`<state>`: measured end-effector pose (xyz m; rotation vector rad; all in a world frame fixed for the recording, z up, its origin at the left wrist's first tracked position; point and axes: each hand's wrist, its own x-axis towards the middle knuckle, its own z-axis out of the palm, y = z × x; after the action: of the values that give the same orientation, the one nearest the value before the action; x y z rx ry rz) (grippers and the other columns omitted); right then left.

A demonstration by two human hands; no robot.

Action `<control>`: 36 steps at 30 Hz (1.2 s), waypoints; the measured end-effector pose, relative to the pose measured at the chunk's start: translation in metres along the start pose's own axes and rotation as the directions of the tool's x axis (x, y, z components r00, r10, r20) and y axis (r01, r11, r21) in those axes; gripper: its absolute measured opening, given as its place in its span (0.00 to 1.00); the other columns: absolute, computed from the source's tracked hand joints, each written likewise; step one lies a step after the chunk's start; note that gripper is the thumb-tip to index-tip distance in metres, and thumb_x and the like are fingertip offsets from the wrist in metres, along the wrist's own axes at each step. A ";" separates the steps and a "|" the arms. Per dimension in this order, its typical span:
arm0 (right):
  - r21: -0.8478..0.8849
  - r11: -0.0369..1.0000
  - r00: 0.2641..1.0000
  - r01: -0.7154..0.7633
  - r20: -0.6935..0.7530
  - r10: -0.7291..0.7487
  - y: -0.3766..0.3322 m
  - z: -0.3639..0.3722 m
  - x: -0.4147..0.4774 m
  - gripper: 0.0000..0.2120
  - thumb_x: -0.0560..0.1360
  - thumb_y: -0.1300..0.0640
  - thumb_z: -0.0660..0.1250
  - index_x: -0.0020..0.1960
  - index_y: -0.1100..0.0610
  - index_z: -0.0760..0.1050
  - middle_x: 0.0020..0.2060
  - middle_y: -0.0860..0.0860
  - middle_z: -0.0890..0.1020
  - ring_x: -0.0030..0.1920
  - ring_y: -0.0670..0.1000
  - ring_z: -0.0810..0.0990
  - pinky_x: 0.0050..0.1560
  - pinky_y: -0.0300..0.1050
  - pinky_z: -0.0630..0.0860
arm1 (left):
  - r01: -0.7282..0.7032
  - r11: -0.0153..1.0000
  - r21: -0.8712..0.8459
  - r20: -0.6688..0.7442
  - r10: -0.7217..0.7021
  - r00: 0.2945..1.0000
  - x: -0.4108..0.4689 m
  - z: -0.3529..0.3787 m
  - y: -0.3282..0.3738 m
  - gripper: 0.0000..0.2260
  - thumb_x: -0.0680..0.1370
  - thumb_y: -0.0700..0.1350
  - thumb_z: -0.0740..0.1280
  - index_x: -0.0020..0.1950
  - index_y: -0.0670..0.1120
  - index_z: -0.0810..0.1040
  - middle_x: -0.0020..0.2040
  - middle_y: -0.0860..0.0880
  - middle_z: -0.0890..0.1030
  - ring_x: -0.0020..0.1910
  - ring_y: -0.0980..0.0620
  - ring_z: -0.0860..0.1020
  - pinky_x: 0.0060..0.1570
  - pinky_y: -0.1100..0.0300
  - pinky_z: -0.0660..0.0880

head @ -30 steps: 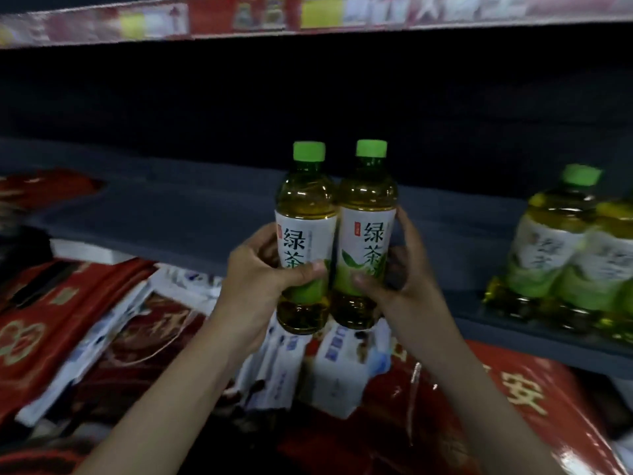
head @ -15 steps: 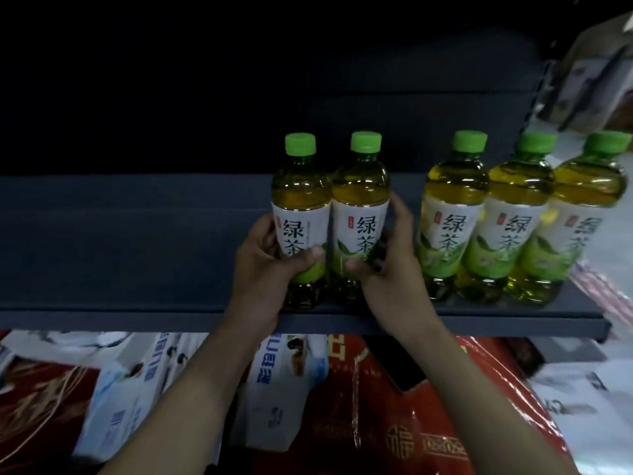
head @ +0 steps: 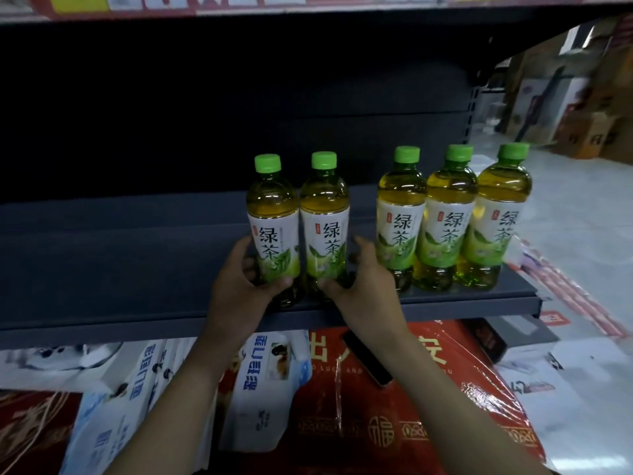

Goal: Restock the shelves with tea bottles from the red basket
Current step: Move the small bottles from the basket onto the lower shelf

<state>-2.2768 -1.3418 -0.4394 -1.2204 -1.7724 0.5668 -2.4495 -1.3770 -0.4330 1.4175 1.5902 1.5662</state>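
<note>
Gripping left bottle (head: 272, 217) with left hand (head: 236, 289), right bottle (head: 323, 214) with right hand (head: 366, 286); both upright on shelf (head: 137, 269).

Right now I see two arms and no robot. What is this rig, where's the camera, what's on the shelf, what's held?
There is no machine. A person works bare-handed, and the single picture comes from a wide-angle camera worn on their head, looking forward and down. The left hand grips one green-capped tea bottle near its base. The right hand grips a second tea bottle right beside it. Both appear to stand upright on the dark shelf, near its front edge. To their right, across a gap, three more tea bottles stand in a row. Under the shelf lie red packages and white-and-blue boxes.
</note>
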 end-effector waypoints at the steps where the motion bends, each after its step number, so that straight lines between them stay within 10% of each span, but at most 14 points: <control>1: -0.001 1.000 1.000 -0.015 0.009 0.015 -0.001 0.003 0.001 0.37 0.71 0.56 0.76 0.73 0.54 0.60 0.61 0.50 0.78 0.62 0.50 0.76 0.52 0.36 0.70 | -0.005 1.000 0.012 0.000 0.005 1.000 0.000 0.000 0.000 0.32 0.69 0.38 0.77 0.64 0.62 0.69 0.55 0.55 0.80 0.56 0.56 0.78 0.53 0.58 0.77; 6: -0.158 0.987 0.998 -0.039 -0.063 0.030 -0.004 0.013 0.002 0.33 0.72 0.49 0.73 0.69 0.48 0.57 0.56 0.52 0.80 0.54 0.57 0.81 0.49 0.54 0.79 | -0.024 0.999 0.039 0.011 0.024 1.000 0.002 0.004 -0.002 0.32 0.70 0.39 0.76 0.59 0.71 0.69 0.57 0.56 0.81 0.57 0.58 0.78 0.58 0.53 0.77; 18: -0.349 0.933 0.968 -0.090 -0.251 -0.001 0.002 0.006 -0.010 0.35 0.71 0.43 0.74 0.69 0.52 0.59 0.60 0.50 0.68 0.59 0.55 0.76 0.45 0.53 0.80 | -0.045 0.997 0.062 0.036 0.043 0.998 0.004 0.031 -0.004 0.32 0.72 0.38 0.75 0.66 0.64 0.67 0.54 0.58 0.80 0.53 0.66 0.76 0.49 0.66 0.72; 36: -0.413 0.902 0.972 -0.126 -0.233 0.029 0.007 0.004 -0.003 0.37 0.74 0.42 0.69 0.74 0.50 0.53 0.68 0.51 0.68 0.58 0.57 0.79 0.43 0.53 0.76 | -0.042 0.993 0.109 0.012 0.041 0.999 0.002 0.042 -0.005 0.32 0.73 0.40 0.73 0.70 0.63 0.64 0.55 0.63 0.78 0.59 0.59 0.77 0.58 0.56 0.75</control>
<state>-2.2769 -1.3414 -0.4480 -1.5919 -1.7093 0.0725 -2.4148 -1.3563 -0.4464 1.5221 1.6731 1.5135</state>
